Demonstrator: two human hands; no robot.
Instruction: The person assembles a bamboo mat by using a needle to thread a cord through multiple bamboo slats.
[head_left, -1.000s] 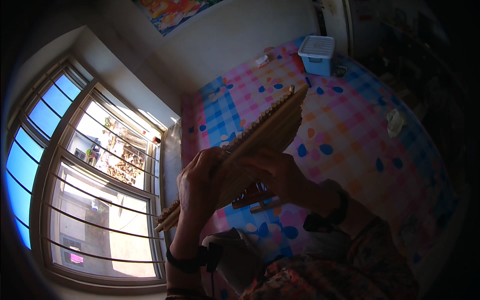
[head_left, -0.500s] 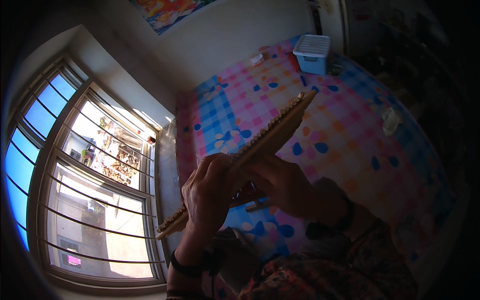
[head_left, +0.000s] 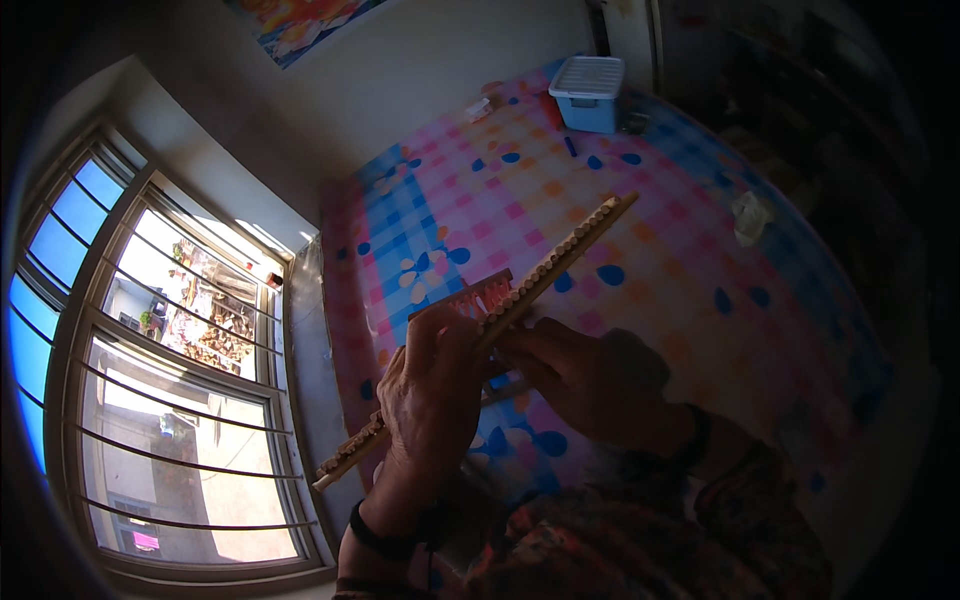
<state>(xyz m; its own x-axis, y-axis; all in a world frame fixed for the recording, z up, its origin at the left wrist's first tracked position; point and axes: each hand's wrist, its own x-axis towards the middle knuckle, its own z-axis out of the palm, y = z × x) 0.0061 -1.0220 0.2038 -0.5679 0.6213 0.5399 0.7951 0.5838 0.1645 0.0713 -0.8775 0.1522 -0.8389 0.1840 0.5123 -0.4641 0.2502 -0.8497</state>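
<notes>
A long, thin wooden board runs slantwise from the lower left up to the right, with a row of small rounded wooden knobs along its upper edge. Around its middle, my left hand is closed, the back of the hand toward me. Just to the right, the bent fingers of my right hand press against the board's lower side; its fingertips are partly in shadow. Behind the board and my left knuckles shows a reddish-brown frame with pinkish slat-like gaps; whether it is joined to the board I cannot tell.
Under my hands spreads a checked, flower-patterned bed cover. A blue box with a white lid stands at its far end, near a small white packet. A crumpled pale bag lies at the right. A barred window fills the left.
The board has turned to show its edge more narrowly, and the reddish-brown frame has come into view above my left hand. Both hands keep hold; the whole view has shifted slightly.
</notes>
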